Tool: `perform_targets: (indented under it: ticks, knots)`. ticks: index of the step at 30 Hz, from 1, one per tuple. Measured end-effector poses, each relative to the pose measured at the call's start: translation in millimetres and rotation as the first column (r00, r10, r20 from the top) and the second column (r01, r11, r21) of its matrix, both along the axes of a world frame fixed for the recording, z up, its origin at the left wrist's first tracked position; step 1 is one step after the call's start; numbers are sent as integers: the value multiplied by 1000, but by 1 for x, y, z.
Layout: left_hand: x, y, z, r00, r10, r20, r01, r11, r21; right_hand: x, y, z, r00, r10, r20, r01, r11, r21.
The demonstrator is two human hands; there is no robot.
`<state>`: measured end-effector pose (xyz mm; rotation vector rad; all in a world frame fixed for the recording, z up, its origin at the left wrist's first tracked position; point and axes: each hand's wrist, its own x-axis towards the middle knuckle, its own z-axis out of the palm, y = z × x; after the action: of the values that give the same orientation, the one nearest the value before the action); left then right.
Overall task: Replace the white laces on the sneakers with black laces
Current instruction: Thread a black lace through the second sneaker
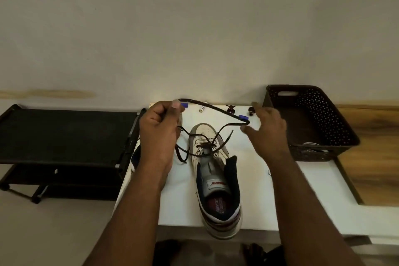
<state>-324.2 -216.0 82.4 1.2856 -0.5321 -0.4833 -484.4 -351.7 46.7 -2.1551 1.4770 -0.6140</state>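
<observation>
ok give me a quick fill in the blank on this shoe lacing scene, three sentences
1. The dark lace is threaded through the ____ eyelets of the white high-top sneaker.
2. The left hand ____ one part of the lace.
3. The brown perforated plastic basket stands to the ____ of the sneaker.

Missing words: lowest; grips; right

Single head-worn wide view, forward and down, close over the white table (pixel 248 201).

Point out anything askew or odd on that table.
The sneaker overhangs the table's near edge at the heel. Its black lace is threaded only through the lowest eyelets.
</observation>
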Motion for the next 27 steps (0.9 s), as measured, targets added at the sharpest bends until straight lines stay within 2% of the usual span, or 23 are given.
perform_targets:
  ticks: [1, 2, 4, 5, 7, 9, 11, 12, 13, 14, 15, 16, 17, 18, 19, 20, 22, 24, 26, 27]
  knots:
    - [0, -2, 3, 993, -8, -119, 3, 999, -48, 1, 5, 1, 993, -18, -116, 21, 999, 28]
    - [-1, -3, 7, 976, -33, -214, 17, 997, -76, 5, 11, 3, 994, -20, -109, 25, 998, 49]
    - [-4, -6, 11, 944, -80, -319, 67, 996, -52, 10, 25, 16, 981, 47, 191, -60, 996, 63]
    - [-5, -7, 12, 928, -93, -360, 86, 996, -34, 13, 29, 21, 933, 115, 341, -157, 983, 100]
    - [-7, -8, 12, 879, -117, -462, 95, 993, -70, 17, 40, 31, 847, 286, 447, -428, 866, 257]
    - [-8, -11, 11, 830, -144, -539, 67, 985, -160, 23, 48, 33, 789, 529, 313, -613, 712, 343]
    - [-6, -14, 11, 834, -144, -533, 33, 977, -213, 29, 51, 23, 758, 635, 148, -642, 687, 340]
    - [-4, -14, 10, 851, -139, -506, 28, 975, -221, 31, 50, 20, 770, 625, 131, -629, 707, 322]
    - [-2, -14, 7, 877, -132, -463, 40, 979, -202, 31, 47, 18, 796, 577, 181, -604, 739, 297]
    - [0, -14, 2, 918, -117, -380, 77, 990, -120, 30, 43, 18, 835, 466, 292, -540, 796, 275]
    - [2, -13, -7, 965, -102, -241, 118, 992, 51, 27, 37, 17, 843, 290, 453, -438, 859, 265]
    - [5, -12, -19, 990, -121, -67, 135, 955, 264, 24, 31, 18, 768, 75, 637, -326, 901, 287]
    - [5, -11, -32, 983, -170, 69, 125, 894, 431, 21, 25, 20, 617, -124, 777, -244, 909, 339]
    - [5, -12, -43, 961, -229, 152, 117, 841, 528, 17, 20, 22, 464, -270, 843, -209, 892, 401]
    - [4, -14, -52, 936, -294, 194, 134, 807, 576, 15, 18, 23, 374, -362, 854, -206, 865, 457]
    - [4, -17, -60, 905, -362, 224, 162, 780, 605, 15, 17, 21, 351, -418, 838, -220, 833, 508]
    - [4, -30, -72, 789, -516, 334, 149, 687, 711, 16, 20, 17, 372, -481, 794, -258, 768, 586]
    - [8, -40, -78, 667, -639, 382, 51, 551, 833, 17, 22, 12, 358, -515, 779, -283, 735, 616]
    - [13, -45, -78, 636, -675, 375, -21, 470, 883, 17, 20, 11, 325, -538, 777, -283, 729, 623]
    - [14, -44, -75, 615, -678, 403, -56, 472, 880, 16, 18, 11, 313, -544, 779, -273, 734, 622]
